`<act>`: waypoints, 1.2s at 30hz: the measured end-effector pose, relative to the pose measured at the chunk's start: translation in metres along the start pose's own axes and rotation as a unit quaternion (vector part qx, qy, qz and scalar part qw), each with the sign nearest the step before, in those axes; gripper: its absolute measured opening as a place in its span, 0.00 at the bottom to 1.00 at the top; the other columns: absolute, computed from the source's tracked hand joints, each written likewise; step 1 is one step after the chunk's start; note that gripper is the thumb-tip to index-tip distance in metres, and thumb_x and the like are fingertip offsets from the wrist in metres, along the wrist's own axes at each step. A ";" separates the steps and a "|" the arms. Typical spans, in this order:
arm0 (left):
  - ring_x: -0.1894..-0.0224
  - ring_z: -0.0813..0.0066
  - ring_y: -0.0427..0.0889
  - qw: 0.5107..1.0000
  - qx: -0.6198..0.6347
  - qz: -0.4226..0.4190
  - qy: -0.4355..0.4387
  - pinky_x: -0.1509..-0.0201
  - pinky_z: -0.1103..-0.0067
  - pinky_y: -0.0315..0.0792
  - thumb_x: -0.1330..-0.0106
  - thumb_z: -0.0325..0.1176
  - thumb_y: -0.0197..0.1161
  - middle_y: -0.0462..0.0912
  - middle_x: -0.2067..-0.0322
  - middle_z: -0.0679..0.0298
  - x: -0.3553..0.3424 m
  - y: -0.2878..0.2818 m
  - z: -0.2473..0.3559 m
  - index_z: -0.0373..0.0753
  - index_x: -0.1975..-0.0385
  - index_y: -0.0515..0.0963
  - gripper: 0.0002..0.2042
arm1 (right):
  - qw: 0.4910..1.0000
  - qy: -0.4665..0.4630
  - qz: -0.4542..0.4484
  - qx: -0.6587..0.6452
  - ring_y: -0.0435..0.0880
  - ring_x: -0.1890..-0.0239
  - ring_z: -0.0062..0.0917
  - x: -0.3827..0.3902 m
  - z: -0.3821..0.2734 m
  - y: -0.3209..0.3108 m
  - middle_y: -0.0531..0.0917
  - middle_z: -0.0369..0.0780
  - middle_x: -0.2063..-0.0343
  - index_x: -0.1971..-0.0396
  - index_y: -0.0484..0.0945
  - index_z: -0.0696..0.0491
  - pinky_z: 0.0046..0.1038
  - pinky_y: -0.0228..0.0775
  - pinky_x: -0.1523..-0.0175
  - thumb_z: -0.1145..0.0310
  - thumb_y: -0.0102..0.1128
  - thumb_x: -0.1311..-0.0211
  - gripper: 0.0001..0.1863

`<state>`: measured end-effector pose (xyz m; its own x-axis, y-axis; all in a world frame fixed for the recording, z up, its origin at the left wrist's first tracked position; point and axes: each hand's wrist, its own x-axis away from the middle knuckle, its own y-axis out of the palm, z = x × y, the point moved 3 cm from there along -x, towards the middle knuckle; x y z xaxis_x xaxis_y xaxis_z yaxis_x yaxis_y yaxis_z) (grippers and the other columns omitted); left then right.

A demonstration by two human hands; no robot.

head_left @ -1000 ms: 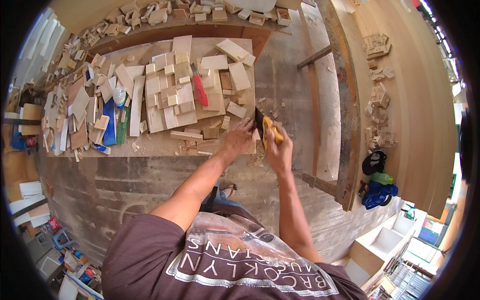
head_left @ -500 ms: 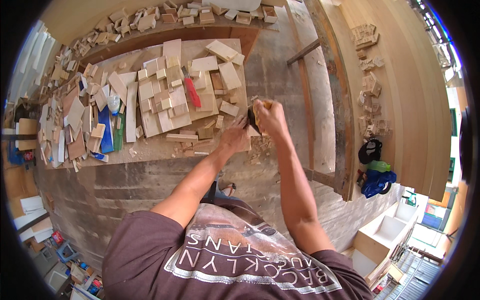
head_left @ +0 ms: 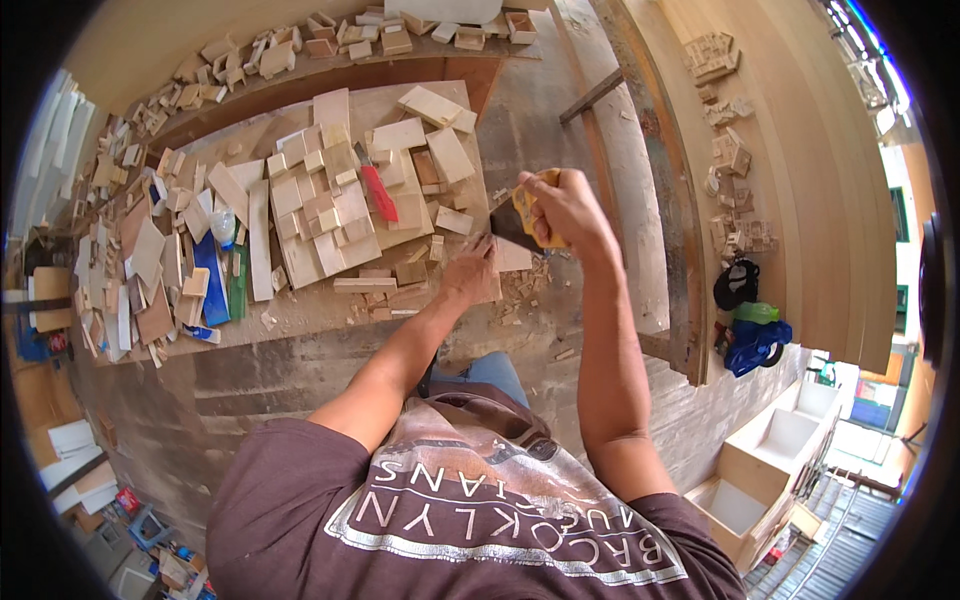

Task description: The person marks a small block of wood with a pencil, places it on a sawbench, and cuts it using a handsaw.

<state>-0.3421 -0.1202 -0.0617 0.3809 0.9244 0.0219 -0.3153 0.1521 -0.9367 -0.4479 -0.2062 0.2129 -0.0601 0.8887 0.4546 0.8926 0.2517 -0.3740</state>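
Note:
My right hand (head_left: 575,222) is closed round the yellow handle of a handsaw (head_left: 508,226), just beyond the right end of the worktable (head_left: 290,325). Its dark blade points left, toward the table's edge. My left hand (head_left: 466,273) presses down on a pale piece of wood (head_left: 514,257) at that edge, fingers close to the blade; its palm hides part of the wood. Where exactly the teeth meet the wood is hard to make out. Left of my hands, a red-handled tool (head_left: 379,194) lies on a panel with small wood blocks (head_left: 322,205).
Wood offcuts (head_left: 150,250) crowd the table's left side, near a clear plastic bottle (head_left: 223,225). More small wooden pieces (head_left: 395,38) line the back shelf. On the right stand a wooden frame (head_left: 680,200) and a plank surface (head_left: 820,200) holding small wooden models. Scraps (head_left: 525,285) litter the floor.
My right hand has drawn the saw back to the right, so more of its blade and handle shows. My left hand stays on the wood. The whole view has shifted slightly.

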 end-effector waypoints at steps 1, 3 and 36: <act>0.26 0.60 0.63 1.000 0.020 -0.009 -0.001 0.25 0.69 0.61 0.32 0.39 0.59 0.68 0.31 0.57 -0.002 -0.006 0.000 0.33 0.34 0.70 0.27 | 1.000 -0.015 0.001 0.009 0.72 0.88 0.18 0.007 -0.009 -0.010 0.73 0.34 0.89 0.79 0.74 0.58 0.29 0.62 0.83 0.62 0.60 0.26 0.20; 0.27 0.59 0.64 0.997 0.065 -0.027 -0.014 0.25 0.68 0.62 0.34 0.38 0.62 0.70 0.34 0.57 -0.002 -0.012 0.003 0.32 0.37 0.71 0.27 | 0.998 -0.053 0.037 -0.012 0.72 0.88 0.17 0.024 -0.023 -0.032 0.77 0.36 0.85 0.67 0.78 0.62 0.28 0.61 0.83 0.64 0.59 0.27 0.14; 0.63 0.71 0.87 0.823 0.440 0.093 -0.346 0.58 0.74 0.79 0.30 0.42 0.67 0.88 0.64 0.58 -0.005 -0.027 0.009 0.32 0.57 0.84 0.16 | 0.975 -0.002 -0.166 -0.150 0.70 0.82 0.12 -0.048 0.237 -0.064 0.79 0.30 0.76 0.57 0.80 0.53 0.20 0.60 0.81 0.69 0.69 0.34 0.10</act>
<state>-0.3434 -0.1262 -0.0333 -0.2363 0.8919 0.3855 -0.9359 -0.1023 -0.3370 -0.6078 -0.1742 0.0233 -0.3690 0.7796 0.5060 0.9143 0.4022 0.0470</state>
